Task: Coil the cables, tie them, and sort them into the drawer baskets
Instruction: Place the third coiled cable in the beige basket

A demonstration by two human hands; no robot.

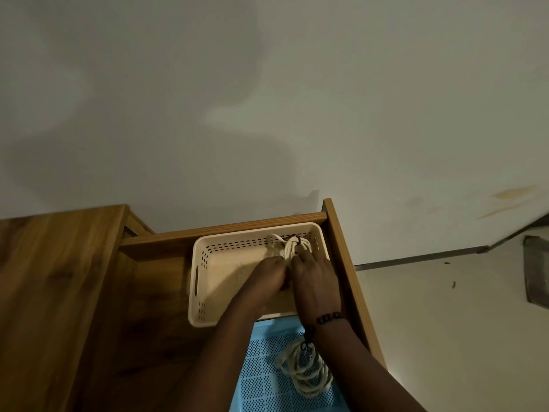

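Low in the centre of the frame an open wooden drawer point(344, 263) holds two baskets: a cream basket point(205, 269) above and a blue basket point(261, 379) below it, cut off by the bottom edge. Both hands reach up from the lower edge into the right half of the cream basket and meet there. The left hand point(267, 276) lies knuckles up with its fingers bent down toward a coiled cream cable point(292, 248), and the right hand point(313, 275), touching it on the right, has its fingers spread over the same coil; for either grip, whether the fingers actually clasp the cable or merely press on it cannot be told, since the fingertips are hidden. The coil sits against the basket's upper right corner, bound at its top by a dark tie point(294, 238). A beaded bracelet point(328, 318) circles the right wrist. In the blue basket, just under that forearm, lies a second coiled cable point(306, 373), also cream and tied dark at its top. A wooden worktop point(50, 292) fills the lower left, and a pale wall point(267, 99) takes up the upper frame.
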